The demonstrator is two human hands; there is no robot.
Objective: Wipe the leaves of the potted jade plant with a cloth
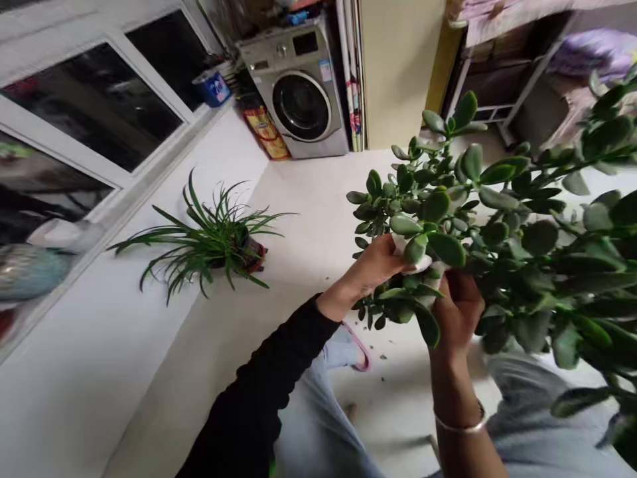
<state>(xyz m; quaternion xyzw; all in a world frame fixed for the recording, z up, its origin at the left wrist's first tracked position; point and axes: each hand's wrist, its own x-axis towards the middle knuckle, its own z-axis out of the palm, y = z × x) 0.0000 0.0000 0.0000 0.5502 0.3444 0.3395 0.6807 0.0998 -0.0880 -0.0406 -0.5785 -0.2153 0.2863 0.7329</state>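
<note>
A large jade plant (540, 236) with thick oval green leaves fills the right side of the head view. My left hand (381, 269) reaches in at its left edge, closed on a white tissue (424, 264) that is partly covered by leaves. Just to the right, my right hand (458, 309) is closed among the leaves, its fingertips hidden behind a leaf. White material shows near those fingers too, but what they grip is not clear. A bracelet (462, 425) circles my right wrist.
A potted spider plant (226, 242) stands on the floor by the left wall, below a windowsill. Farther back are a washing machine (301, 99) and a yellow-red bag (269, 133). Small dark bits (383, 357) lie on the pale floor near my pink slipper (365, 358).
</note>
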